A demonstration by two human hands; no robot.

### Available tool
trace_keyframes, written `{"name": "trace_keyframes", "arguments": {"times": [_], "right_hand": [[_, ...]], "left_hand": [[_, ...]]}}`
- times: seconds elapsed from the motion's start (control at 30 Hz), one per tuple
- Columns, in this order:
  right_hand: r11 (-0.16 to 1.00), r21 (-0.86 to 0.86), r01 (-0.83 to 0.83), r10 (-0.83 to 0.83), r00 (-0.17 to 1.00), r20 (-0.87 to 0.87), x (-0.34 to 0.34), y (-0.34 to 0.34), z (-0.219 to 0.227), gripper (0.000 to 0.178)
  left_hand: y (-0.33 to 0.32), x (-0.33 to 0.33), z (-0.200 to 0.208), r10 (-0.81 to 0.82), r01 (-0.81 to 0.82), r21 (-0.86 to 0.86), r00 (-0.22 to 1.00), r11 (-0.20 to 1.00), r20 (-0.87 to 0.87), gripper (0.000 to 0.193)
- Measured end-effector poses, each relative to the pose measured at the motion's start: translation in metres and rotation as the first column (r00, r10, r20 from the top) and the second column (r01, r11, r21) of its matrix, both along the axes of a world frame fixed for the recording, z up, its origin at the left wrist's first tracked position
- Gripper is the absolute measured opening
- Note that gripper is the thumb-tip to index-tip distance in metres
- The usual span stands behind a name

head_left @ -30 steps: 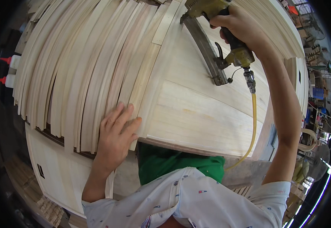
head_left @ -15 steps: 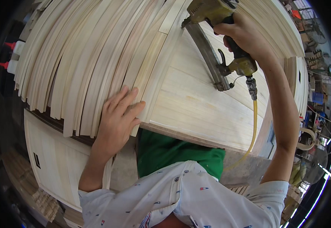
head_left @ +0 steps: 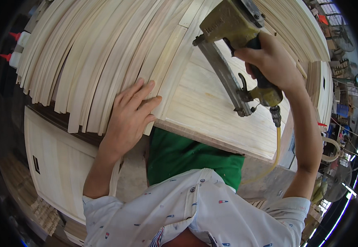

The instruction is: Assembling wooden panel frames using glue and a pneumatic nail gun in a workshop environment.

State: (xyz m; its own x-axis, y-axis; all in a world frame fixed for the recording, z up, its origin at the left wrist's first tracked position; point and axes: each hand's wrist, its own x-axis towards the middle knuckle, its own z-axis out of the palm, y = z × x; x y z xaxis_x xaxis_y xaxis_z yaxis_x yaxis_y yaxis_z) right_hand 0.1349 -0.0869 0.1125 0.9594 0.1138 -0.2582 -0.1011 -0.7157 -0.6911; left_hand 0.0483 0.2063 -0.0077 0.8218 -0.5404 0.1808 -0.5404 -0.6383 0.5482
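Pressing flat, the left hand (head_left: 131, 117) lies with fingers spread on the near ends of the thin wood strips (head_left: 105, 61), pinning one strip (head_left: 168, 78) against the edge of the pale wood panel (head_left: 216, 111); it grips nothing. That strip's long axis runs away from the person, up toward the top of the view. The right hand (head_left: 271, 64) is wrapped tight around the handle of the yellow pneumatic nail gun (head_left: 232, 29), whose nose sits farther along that same strip, beyond the left hand. A yellow air hose (head_left: 276, 144) hangs below the handle.
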Motion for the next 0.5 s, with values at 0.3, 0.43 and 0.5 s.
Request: {"name": "trace_keyframes", "arguments": {"times": [0.3,0.43,0.5], "right_hand": [[1.0,-0.027,-0.013,0.012,1.0,-0.018,-0.025,0.012,-0.003,0.027],[0.998,0.021,-0.061,0.062,0.996,-0.062,-0.04,0.018,-0.008,0.026],[0.999,-0.027,-0.038,0.035,0.997,-0.075,-0.043,0.027,-0.004,0.025]], "left_hand": [[0.001,-0.001,-0.005,0.001,-0.001,0.005,1.0,1.0,0.016,0.036],[0.003,-0.001,-0.005,0.002,-0.001,-0.008,1.0,1.0,0.023,0.035],[0.004,-0.002,-0.007,0.007,-0.007,-0.018,1.0,1.0,0.016,0.036]]}}
